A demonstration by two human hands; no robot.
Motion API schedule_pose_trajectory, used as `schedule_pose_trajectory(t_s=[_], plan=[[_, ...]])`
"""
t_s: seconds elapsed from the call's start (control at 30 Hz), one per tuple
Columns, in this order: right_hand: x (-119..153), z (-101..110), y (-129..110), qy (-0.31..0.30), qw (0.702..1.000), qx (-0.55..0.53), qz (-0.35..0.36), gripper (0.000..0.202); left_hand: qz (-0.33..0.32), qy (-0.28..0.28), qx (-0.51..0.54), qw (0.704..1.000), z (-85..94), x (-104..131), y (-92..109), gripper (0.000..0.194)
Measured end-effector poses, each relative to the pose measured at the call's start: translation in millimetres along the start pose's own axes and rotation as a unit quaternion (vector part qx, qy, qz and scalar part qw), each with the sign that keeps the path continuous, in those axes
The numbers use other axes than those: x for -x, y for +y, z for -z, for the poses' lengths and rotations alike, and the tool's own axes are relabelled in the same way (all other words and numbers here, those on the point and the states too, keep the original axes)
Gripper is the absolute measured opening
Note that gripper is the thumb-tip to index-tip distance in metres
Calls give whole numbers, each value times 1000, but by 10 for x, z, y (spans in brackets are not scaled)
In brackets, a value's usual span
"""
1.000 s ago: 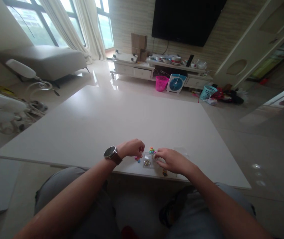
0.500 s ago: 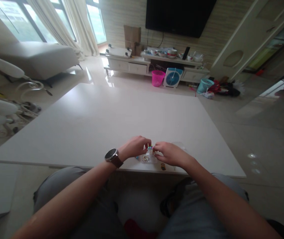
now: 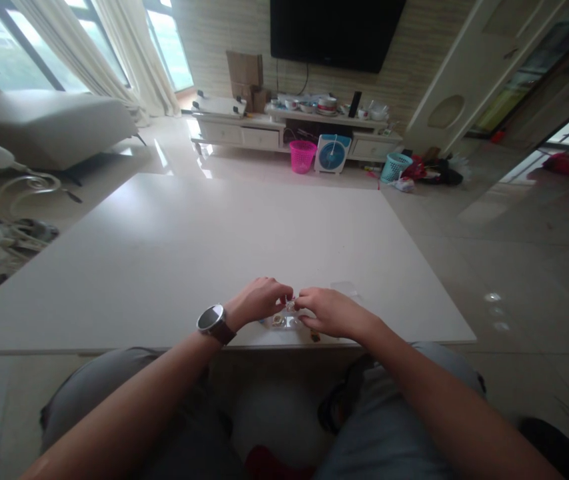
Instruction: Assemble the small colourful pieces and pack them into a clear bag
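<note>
Near the front edge of the white table [image 3: 224, 233], both my hands meet over a clear plastic tray [image 3: 292, 323]. My left hand [image 3: 263, 298], with a watch on its wrist, is closed in a pinch on a small pale, shiny piece [image 3: 290, 305]. From the other side, the thumb and fingers of my right hand [image 3: 332, 312] close on the same piece. Its kind is too small to make out. A round gold-coloured item [image 3: 277, 321] lies at the tray's left side. Below my right hand sits a small dark and yellow piece [image 3: 315, 337].
A clear, flat plastic lid [image 3: 345, 289] rests on the table beyond my right hand. Across the floor stand a pink basket [image 3: 302, 157], a blue and white fan [image 3: 332, 154], a teal basket [image 3: 395, 167] and a low TV cabinet [image 3: 224, 133]. My knees are under the table edge.
The whole view has shifted, so the room appears further left. Both hands stay together over the tray; the bright colours seen between the fingers earlier are now mostly hidden.
</note>
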State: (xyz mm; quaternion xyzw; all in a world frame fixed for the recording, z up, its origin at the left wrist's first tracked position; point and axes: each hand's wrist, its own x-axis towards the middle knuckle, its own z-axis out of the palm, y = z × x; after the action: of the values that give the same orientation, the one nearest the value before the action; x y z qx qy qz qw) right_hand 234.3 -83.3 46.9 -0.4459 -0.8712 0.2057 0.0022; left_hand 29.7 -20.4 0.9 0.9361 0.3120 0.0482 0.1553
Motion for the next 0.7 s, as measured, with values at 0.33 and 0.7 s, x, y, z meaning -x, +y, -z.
schedule_pose_trajectory(t_s=[0.33,0.7], plan=[[-83,-188,66,29,999,-3,41,17,37,21,24,999,167,93,-181,13],[-246,-351,74,29,998,38,40,30,76,6,17,997,177,203,-227,18]])
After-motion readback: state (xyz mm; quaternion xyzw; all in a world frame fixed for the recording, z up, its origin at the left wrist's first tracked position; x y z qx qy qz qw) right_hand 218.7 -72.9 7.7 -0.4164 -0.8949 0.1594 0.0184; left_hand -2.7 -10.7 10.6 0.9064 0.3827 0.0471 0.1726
